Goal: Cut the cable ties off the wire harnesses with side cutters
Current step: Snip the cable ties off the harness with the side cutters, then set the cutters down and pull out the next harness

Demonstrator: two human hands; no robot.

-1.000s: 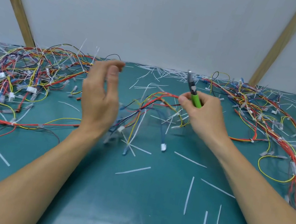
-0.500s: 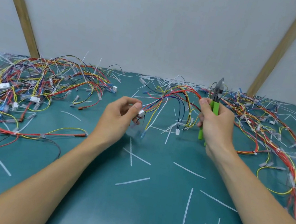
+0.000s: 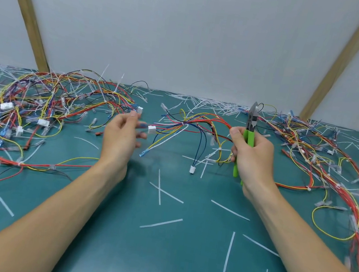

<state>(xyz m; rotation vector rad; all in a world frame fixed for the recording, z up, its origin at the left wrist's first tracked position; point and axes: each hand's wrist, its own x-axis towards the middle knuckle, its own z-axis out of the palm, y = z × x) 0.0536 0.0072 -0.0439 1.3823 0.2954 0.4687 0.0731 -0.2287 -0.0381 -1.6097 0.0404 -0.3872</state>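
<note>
Since half a second ago, both hands have spread apart: my left hand [image 3: 122,137] has slid leftward and my right hand [image 3: 252,157] has drawn rightward, so the wire harness [image 3: 199,125] now hangs stretched between them above the green desk [image 3: 155,249] instead of bunched. The side cutters [image 3: 250,133] remain upright in the right hand, green handles wrapped by the curled fingers [image 3: 236,133], blades pointing up and away from the work; the same hand pinches the red end of the harness at the thumb. The left hand's fingers [image 3: 133,116] are loosely curled near the white connector [image 3: 151,129] at the harness's other end; motion blur there prevents me from telling whether they actually pinch a wire or merely touch it.

I judge this spreading to be an inspection step: pulling the harness open exposes any remaining cable tie, and one white tie [image 3: 185,125] appears to bind the wires near the middle. The cutters are not yet applied. Uncut harnesses lie heaped at the left [image 3: 38,101] and at the right [image 3: 312,152], and snipped tie tails [image 3: 161,223] litter the desk, so I take much work as both done and pending.
</note>
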